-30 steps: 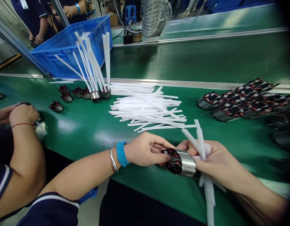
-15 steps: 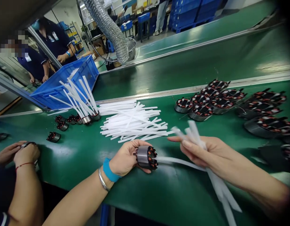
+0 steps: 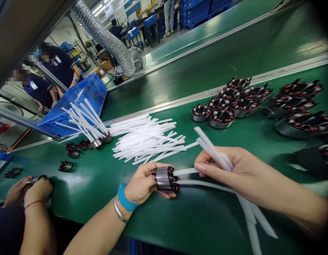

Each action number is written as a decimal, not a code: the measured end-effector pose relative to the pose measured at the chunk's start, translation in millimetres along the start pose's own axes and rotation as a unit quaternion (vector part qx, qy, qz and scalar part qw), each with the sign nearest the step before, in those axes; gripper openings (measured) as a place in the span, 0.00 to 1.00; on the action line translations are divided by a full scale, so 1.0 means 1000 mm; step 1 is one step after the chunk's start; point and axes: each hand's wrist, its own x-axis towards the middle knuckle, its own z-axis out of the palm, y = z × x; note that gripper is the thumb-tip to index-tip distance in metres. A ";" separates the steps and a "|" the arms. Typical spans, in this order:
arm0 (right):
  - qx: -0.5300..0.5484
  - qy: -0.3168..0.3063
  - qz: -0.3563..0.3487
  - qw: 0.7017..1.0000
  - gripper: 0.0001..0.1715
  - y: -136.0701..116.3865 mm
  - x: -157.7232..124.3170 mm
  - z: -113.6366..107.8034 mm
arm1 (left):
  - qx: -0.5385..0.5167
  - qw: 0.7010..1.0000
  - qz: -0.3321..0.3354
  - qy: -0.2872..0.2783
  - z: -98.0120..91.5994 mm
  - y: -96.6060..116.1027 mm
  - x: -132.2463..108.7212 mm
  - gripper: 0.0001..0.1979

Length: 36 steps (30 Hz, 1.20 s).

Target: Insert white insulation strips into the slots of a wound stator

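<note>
My left hand [image 3: 144, 180] is closed around a motor stator [image 3: 164, 179], a steel ring with black slots and copper windings, lying on its side with its slotted end facing right. Two white strips [image 3: 206, 182] stick out of that end. The upper one runs to the fingertips of my right hand [image 3: 222, 161], which pinch it. A bundle of more white strips [image 3: 210, 143] is held in the same hand, their long ends hanging down to the lower right. Beyond my hands lies a pile of loose white strips [image 3: 146, 138] on the green bench.
Several wound stators [image 3: 222, 118] stand at the right. At the left, small stators [image 3: 65, 166] lie near others with upright strips [image 3: 85, 122], before a blue crate [image 3: 97, 92]. A co-worker's hands [image 3: 37, 189] hold a stator at far left. A foil duct [image 3: 107, 39] hangs behind.
My right hand has brought a second strip to the stator's end, where only one stuck out before. My left hand keeps its hold. The camera view has shifted slightly.
</note>
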 end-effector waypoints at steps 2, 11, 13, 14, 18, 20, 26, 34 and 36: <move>0.014 -0.019 0.021 1.000 0.18 0.002 -0.001 0.005 | -0.018 1.000 -0.003 -0.008 0.000 0.000 0.000 0.18; 0.058 -0.051 0.100 0.992 0.12 0.017 0.003 0.029 | 0.061 0.997 0.040 0.020 0.012 -0.012 -0.002 0.28; 0.047 -0.056 0.128 0.989 0.13 0.018 0.004 0.028 | 0.086 0.994 0.056 0.044 0.014 -0.017 -0.001 0.27; 0.041 -0.054 0.138 0.988 0.14 0.018 0.005 0.028 | 0.102 0.991 0.065 0.050 0.014 -0.020 -0.001 0.27; 0.021 -0.059 0.153 0.986 0.15 0.023 0.004 0.028 | 0.186 0.974 0.111 0.059 0.013 -0.023 -0.003 0.23; 0.008 -0.078 0.149 0.986 0.15 0.026 0.004 0.029 | 0.223 0.962 0.146 0.059 0.013 -0.022 -0.005 0.21; -0.017 -0.065 0.130 0.989 0.16 0.024 0.008 0.031 | 0.172 0.978 0.116 0.028 0.010 -0.017 -0.005 0.22; -0.079 -0.053 0.099 0.990 0.16 0.017 0.007 0.034 | 0.130 0.986 0.103 0.029 0.007 -0.018 -0.002 0.21; -0.088 -0.045 0.082 0.992 0.16 0.018 0.006 0.033 | 0.101 0.987 0.120 0.033 0.008 -0.020 -0.001 0.18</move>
